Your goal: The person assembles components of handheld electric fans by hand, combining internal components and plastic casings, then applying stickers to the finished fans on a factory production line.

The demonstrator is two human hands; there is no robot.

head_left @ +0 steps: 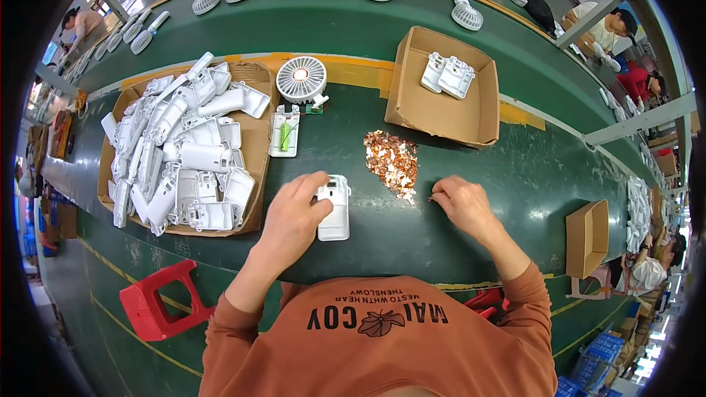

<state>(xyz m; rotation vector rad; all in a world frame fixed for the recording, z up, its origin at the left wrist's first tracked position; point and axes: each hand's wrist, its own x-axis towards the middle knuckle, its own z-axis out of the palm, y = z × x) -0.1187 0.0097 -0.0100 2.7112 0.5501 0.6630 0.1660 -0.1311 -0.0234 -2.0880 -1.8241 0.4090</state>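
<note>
- The left hand was half curled, its thumb and forefinger against the left side of a white shell; whether it gripped the shell or only steadied it, I could not tell.
- The right hand was closed to a pinch just right of the copper pile; anything between its fingertips was too small to make out.
- The shell lay flat on the green table, near side, left of centre, its long side running near to far.
- The left box was heaped with loose white shells, and the right box, on the far side, held only a couple of parts.
- By that count, work seemed early: if the right box took the handled ones, few were done and a great many were left.
- The shell at the left hand looked unfinished; no copper bit could be made out on it.
- Plenty of copper remained in the pile, between the two hands and farther off.
- Beside the left box, on the far side, sat a fan head, with an open half-shell holding a green part nearer.
</note>
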